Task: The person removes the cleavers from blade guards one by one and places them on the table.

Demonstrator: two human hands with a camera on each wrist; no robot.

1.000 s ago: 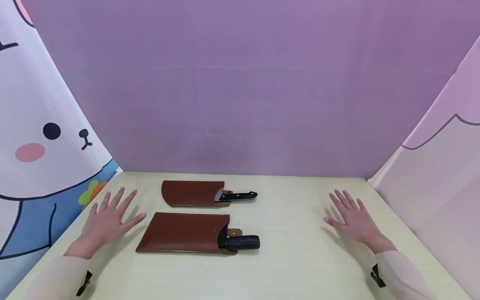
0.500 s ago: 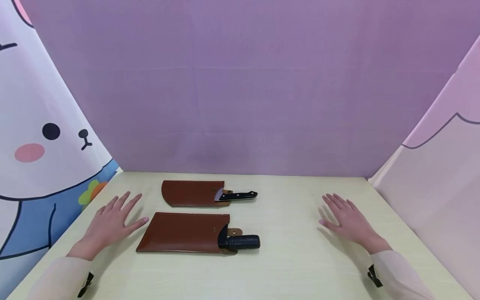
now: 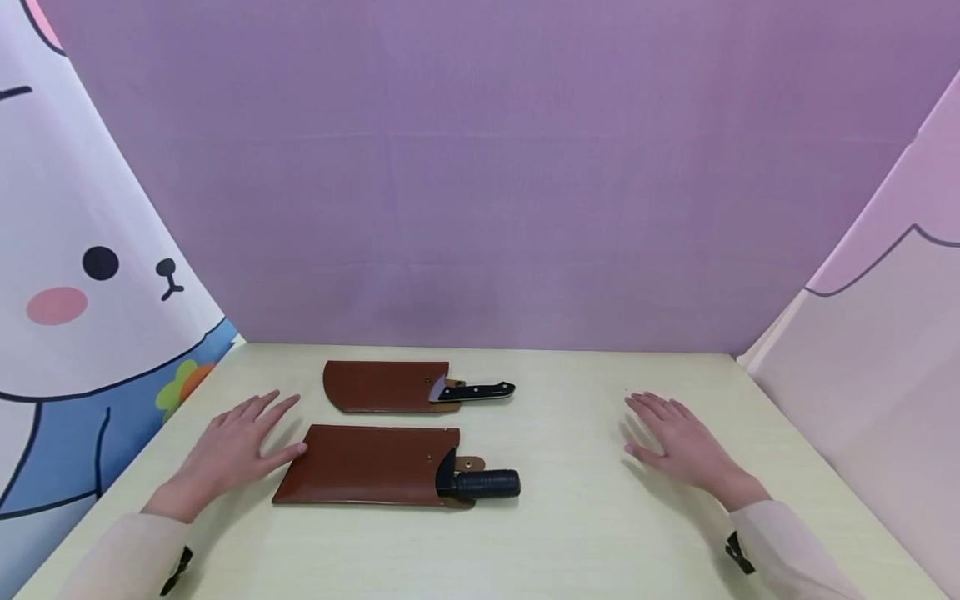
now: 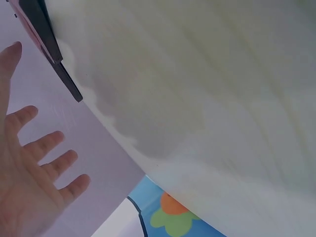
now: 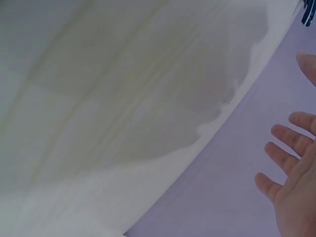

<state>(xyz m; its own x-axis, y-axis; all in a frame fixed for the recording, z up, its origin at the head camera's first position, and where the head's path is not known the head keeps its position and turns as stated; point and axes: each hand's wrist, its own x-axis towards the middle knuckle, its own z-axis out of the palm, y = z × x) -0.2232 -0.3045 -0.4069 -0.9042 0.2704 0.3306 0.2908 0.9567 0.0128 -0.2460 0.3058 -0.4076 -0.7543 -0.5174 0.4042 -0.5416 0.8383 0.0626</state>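
Two knives lie in brown leather sheaths on the table, handles pointing right. The farther sheath point(image 3: 382, 387) has a rounded end, and its knife has a slim black riveted handle point(image 3: 480, 392). The nearer, larger sheath point(image 3: 367, 467) holds a knife with a thick black ribbed handle point(image 3: 486, 484); both blades are mostly hidden. My left hand point(image 3: 228, 454) hovers with spread fingers at the left end of the nearer sheath, its thumb tip overlapping the corner in the head view; contact cannot be told. My right hand point(image 3: 686, 446) is held over the table's right side, fingers extended, holding nothing.
The pale wooden table point(image 3: 570, 533) meets a purple cloth backdrop point(image 3: 480, 183) at its far edge. A printed cartoon panel point(image 3: 112, 208) stands along the left, and a pink and white panel point(image 3: 885, 350) along the right.
Both hands have drifted inward, the left hand rightward toward the nearer sheath and the right hand leftward. The sheathed knives have stayed in place.
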